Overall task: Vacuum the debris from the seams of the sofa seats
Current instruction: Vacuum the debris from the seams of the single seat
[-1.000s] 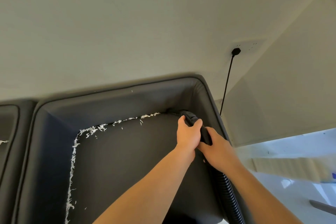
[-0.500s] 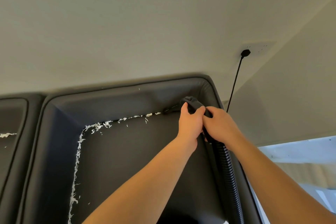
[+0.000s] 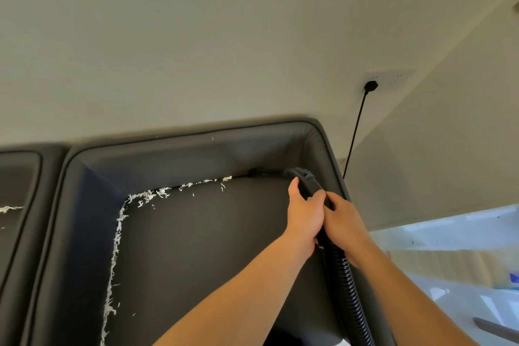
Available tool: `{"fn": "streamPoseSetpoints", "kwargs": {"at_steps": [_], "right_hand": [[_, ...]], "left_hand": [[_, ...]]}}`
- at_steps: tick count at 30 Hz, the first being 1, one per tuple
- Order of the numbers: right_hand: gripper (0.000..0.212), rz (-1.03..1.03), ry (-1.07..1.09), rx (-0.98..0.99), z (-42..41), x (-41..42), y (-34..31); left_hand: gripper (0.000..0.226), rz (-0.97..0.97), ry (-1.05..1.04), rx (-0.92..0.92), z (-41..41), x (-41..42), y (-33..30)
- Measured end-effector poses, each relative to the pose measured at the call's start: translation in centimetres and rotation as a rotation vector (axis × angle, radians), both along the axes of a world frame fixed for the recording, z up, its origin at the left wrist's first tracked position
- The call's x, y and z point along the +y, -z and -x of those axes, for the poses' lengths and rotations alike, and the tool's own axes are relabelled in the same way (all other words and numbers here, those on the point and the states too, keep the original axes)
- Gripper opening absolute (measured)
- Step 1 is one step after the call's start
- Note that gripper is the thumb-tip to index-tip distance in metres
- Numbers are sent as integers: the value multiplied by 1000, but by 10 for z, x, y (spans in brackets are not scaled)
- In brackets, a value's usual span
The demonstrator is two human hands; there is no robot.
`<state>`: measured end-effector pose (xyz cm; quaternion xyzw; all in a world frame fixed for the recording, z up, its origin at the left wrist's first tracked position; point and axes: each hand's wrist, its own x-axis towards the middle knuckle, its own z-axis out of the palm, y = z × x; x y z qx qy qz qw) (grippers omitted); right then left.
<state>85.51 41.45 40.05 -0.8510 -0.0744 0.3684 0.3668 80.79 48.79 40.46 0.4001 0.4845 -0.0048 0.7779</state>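
Head view. Both hands grip the vacuum hose: left hand wraps the rigid black neck, right hand is curled round it just behind, the two touching. The ribbed hose runs back along the right edge of the seat. The crevice nozzle lies in the rear seam of the sofa seat, near the right corner.

Debris: white shredded debris lines the rear seam from just left of the nozzle to the back-left corner, then runs down the left seam toward me. A few loose flecks sit on the seat surface beside it. The next seat on the left also shows a white streak in its seam. Rear seam right of the nozzle looks clean.

My judgement for the step: I would keep the tip seated deep in the seam and draw it slowly leftward, left hand steering, right hand feeding hose slack. Slow at the corner, where the pile is thickest.

Containers: none in view; the vacuum body is out of frame. Its cord is plugged into the wall socket.
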Motion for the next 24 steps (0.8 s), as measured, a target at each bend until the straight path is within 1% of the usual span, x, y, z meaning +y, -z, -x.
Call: {"fn": "streamPoseSetpoints", "kwargs": {"at_steps": [3, 8, 14, 20, 22, 24], "right_hand": [[10, -24, -54, -56, 9, 0, -4], [14, -29, -123, -45, 18, 19, -1], [21, -5, -112, -28, 22, 34, 18], [18, -28, 63, 115, 29, 21, 24], [16, -33, 64, 138, 34, 19, 20], [12, -27, 18, 101, 38, 18, 13]], "left_hand": [[69, -3, -90, -22, 13, -3, -5], [68, -12, -145, -25, 27, 14, 0], [68, -40, -62, 9, 32, 34, 12], [69, -61, 64, 48, 27, 23, 4], [69, -68, 59, 70, 29, 18, 1], [68, -72, 15, 80, 35, 15, -2]]}}
